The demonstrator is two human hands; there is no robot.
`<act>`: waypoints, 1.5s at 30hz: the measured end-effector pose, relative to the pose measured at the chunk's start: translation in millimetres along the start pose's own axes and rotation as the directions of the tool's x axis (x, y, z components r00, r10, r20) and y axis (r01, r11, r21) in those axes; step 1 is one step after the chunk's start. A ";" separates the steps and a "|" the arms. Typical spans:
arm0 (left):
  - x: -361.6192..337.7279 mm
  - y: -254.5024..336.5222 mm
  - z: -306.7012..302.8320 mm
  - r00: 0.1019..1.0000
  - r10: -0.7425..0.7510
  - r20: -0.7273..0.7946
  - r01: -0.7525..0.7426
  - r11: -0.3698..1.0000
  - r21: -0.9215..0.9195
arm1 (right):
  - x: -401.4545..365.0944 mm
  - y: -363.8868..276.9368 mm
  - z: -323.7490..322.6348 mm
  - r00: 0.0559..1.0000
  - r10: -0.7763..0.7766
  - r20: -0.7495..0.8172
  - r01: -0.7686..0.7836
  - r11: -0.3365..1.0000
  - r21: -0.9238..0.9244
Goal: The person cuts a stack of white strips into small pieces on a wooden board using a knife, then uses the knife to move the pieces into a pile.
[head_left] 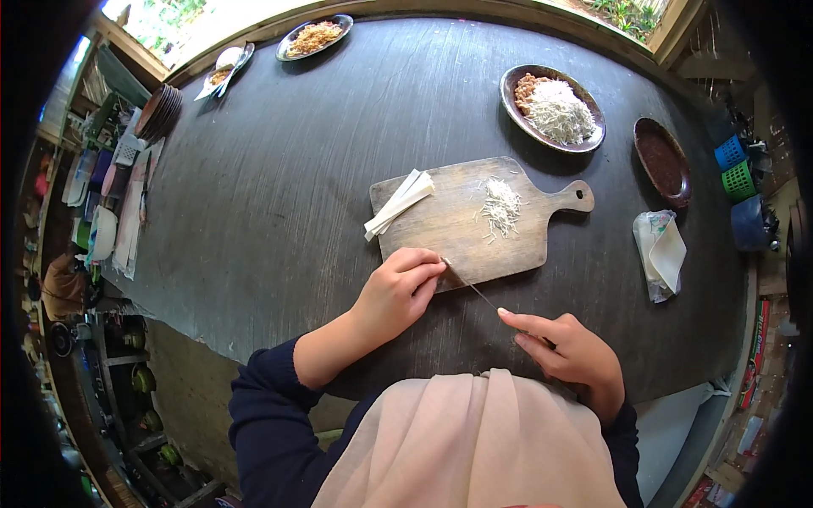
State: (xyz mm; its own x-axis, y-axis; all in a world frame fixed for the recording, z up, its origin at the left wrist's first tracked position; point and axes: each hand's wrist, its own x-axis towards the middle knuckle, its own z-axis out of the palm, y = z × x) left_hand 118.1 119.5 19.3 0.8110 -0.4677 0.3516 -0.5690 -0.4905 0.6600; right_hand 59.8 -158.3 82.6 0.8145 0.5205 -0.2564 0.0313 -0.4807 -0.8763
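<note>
My right hand (567,347) is closed round the handle end of a thin knife (474,290), whose blade slants up and left to the near edge of a wooden cutting board (466,229). At the blade's tip, the fingers of my left hand (405,284) are pinched together. A small whitish bit shows at those fingertips, too small to name. On the board lie several flat white strips (400,203) at the left and a loose heap of fine white shreds (501,207) near the handle.
Beyond the board stands a plate (506,91) with white shreds (559,114) and brownish food. To the right are an oval brown dish (662,161) and a plastic packet (659,254). Food plates (292,52) line the far edge; stacked brown dishes (161,114) stand left.
</note>
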 end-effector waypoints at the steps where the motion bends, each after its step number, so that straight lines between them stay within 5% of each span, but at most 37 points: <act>1: 0.1 0.2 0.0 1.000 -0.002 0.003 0.002 1.000 0.003 | 2.2 1.8 0.9 1.000 0.004 -0.005 -0.004 1.000 0.001; 34: -0.1 -2.2 0.3 1.000 -0.007 0.005 0.007 1.000 -0.023 | -6.0 0.9 -6.9 0.999 0.011 0.047 -0.008 0.998 -0.061; 45: 1.4 -1.8 0.4 1.000 -0.002 0.013 0.003 1.000 -0.028 | 4.4 6.5 7.7 0.998 -0.040 -0.051 0.037 0.998 -0.055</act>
